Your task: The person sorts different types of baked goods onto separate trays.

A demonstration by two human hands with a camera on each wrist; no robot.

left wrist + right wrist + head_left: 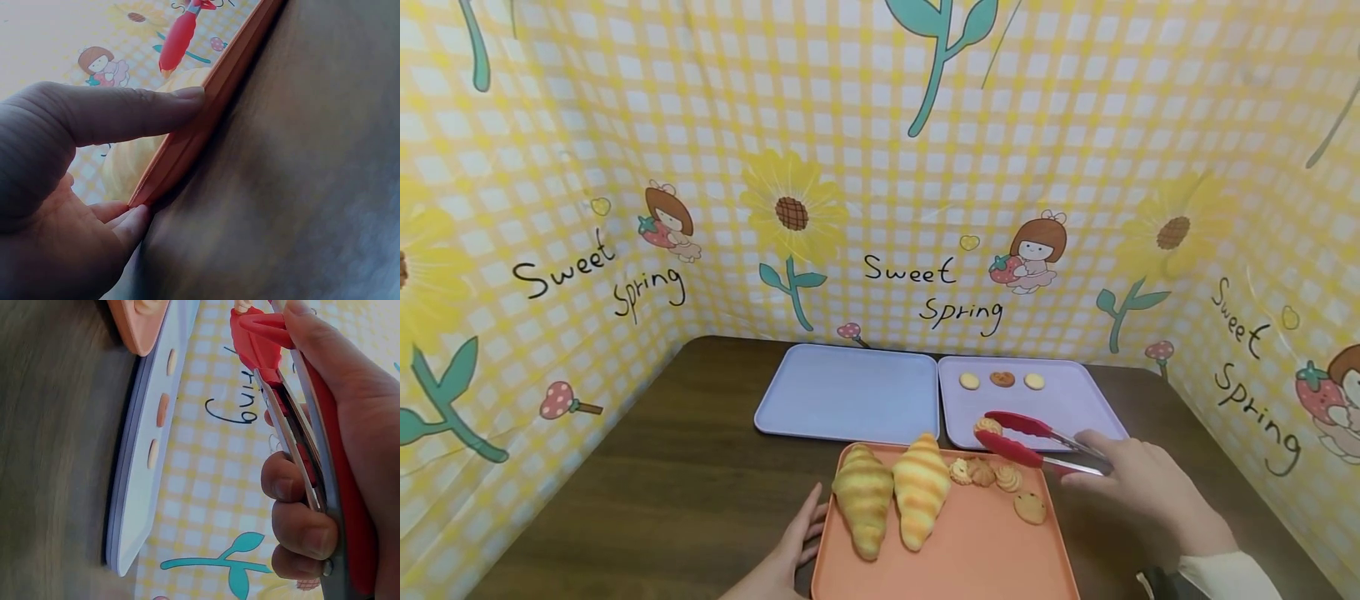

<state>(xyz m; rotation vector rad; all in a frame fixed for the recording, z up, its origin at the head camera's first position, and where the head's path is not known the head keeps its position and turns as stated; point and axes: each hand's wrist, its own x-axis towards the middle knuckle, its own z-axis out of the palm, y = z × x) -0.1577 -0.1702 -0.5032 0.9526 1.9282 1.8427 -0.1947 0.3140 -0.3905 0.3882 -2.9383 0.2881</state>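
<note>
My right hand (1150, 479) holds metal tongs (306, 434) with red tips, its fingers wrapped around the handles. Between the red tips is a swirled cookie (987, 426), above the near part of the purple tray (1075, 421). My left hand (796, 542) rests against the left side of the orange tray (992, 558); thumb and fingertips touch its outer wall in the left wrist view. That tray bears two croissants, a brownish one (865, 500) and a yellow striped one (921, 493), several small cookies (1007, 477) and a round cookie (1030, 507).
On the purple tray's far side lie two pale round cookies (969, 381) with a brown cookie (1002, 379) between them. A blue tray (850, 396) adjoins it on the left. Behind the dark wooden table (647, 492) hangs a yellow checked cloth (880, 167).
</note>
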